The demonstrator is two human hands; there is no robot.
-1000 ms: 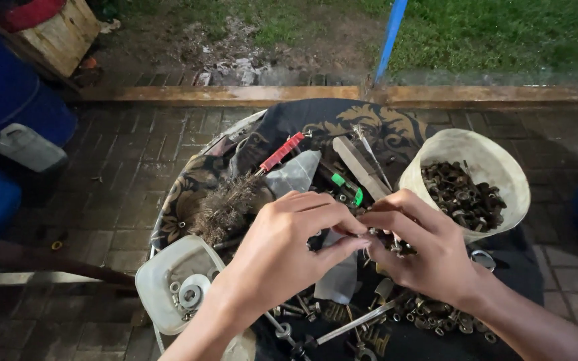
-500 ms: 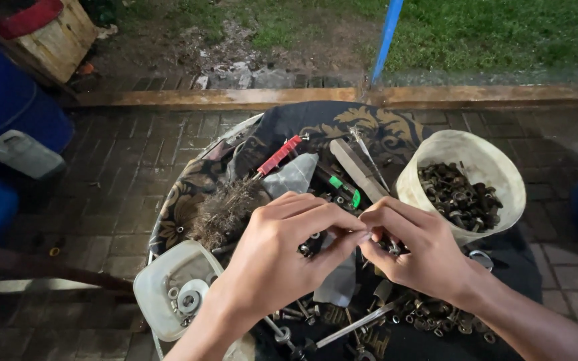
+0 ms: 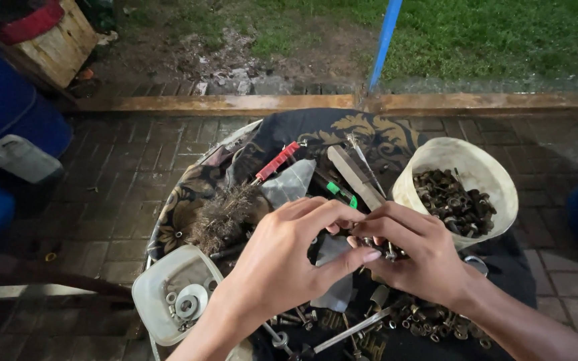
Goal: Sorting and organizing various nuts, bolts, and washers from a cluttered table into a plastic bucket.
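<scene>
a small dark metal part [image 3: 388,250], seemingly a bolt or nut, is pinched between the two hands above the middle of a round counter [image 3: 188,175] draped in a dark, gold-patterned cloth [image 3: 362,130]. the fingers [image 3: 377,227] of the right hand [image 3: 416,257] are closed together on the part; the fingers [image 3: 342,262] of the left hand [image 3: 282,257] are curled in against the same spot, though whether they grip the part itself or only steady it cannot be told. just under the hands a grey scrap [image 3: 332,294] is partly hidden, and loose nuts and bolts [image 3: 429,327] are scattered toward the counter's near edge beside a long metal rod [image 3: 352,329]. a pale bucket [image 3: 483,175] filled with more rusty hardware stands at the right edge. a cut white container [image 3: 158,301] holding washers sits at the near left edge, with a wire brush [image 3: 225,217] just beyond it. a red-handled tool [image 3: 275,162], a green-handled tool [image 3: 341,194] and a flat file [image 3: 356,177] lie toward the far edge. a blue pole [image 3: 384,41] rises beyond the counter.

as a judgement: the part is small and held only at the fingertips, so it could slip and be lost among the similar loose hardware below. the crowded counter edge is also a risk; a wide elbow movement might knock the white container off.
</scene>
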